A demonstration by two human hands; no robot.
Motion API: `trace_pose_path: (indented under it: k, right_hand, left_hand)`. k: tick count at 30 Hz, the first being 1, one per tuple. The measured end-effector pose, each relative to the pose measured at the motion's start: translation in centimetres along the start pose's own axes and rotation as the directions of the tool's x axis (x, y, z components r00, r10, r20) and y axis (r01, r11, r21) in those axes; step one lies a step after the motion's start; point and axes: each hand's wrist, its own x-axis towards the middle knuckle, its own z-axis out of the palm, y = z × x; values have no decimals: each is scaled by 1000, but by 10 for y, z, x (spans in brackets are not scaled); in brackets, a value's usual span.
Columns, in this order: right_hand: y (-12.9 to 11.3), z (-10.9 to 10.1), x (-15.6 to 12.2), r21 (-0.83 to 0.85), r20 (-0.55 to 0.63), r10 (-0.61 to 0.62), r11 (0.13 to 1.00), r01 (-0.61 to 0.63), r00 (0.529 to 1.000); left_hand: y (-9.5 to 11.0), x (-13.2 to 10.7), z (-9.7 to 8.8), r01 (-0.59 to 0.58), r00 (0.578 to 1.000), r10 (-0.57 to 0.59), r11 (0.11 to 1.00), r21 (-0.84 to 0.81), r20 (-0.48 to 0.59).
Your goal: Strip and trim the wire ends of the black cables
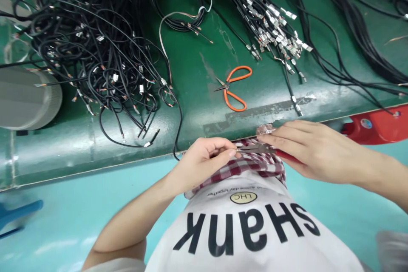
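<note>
Red-handled pliers [259, 148] lie firmly held in the right grip [314, 153], their steel nose at the curled left grip [204, 163], whose hold I cannot tell, just beyond the desk [194, 89] edge. A slip could nick a finger or drop them to the floor [63, 208].

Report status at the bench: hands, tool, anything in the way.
Right hand gripping red-handled pliers. Left hand pinching their metal tip. Checkered cloth directly beneath both hands. Orange-handled scissors lying beyond, on the bench.
</note>
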Motion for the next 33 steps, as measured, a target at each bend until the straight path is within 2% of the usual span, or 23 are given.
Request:
trace_pose_path:
  k: [4, 10, 14, 17, 20, 23, 25, 27, 33]
  right_hand:
    - [-4, 0, 0, 6, 32, 14, 1000, -15, 999]
    - [-6, 3, -2, 110, 77, 64, 991, -72, 995]
    - [-10, 6, -7, 181, 180, 109, 973, -142, 978]
    - [-19, 4, -10, 330, 339, 165, 901, -282, 926]
    - [-28, 2, -12, 478, 487, 173, 768, -427, 856]
    - [-33, 1, -12, 542, 592, 150, 653, -529, 792]
    - [-34, 1, -13, 552, 626, 145, 612, -567, 766]
    - [-34, 2, -13, 559, 632, 148, 594, -579, 761]
    - [-36, 6, -16, 570, 590, 176, 600, -561, 788]
  left_hand:
    - [-1, -2, -1, 14, 1000, -14, 998, 64, 8]
    - [-3, -4, -2, 10, 999, -14, 993, 118, 35]
    - [-6, -7, 0, 16, 997, -26, 991, 135, 68]
    - [-8, -13, 2, 1, 994, -19, 984, 177, 104]
    - [-9, -25, 4, -25, 986, -21, 963, 268, 168]
    - [-9, -34, 6, -25, 976, -49, 943, 331, 213]
    - [-9, -36, 6, -30, 975, -49, 937, 347, 219]
    - [-9, -36, 6, -42, 974, -41, 934, 354, 224]
    - [-12, -37, 5, -34, 973, -53, 930, 366, 226]
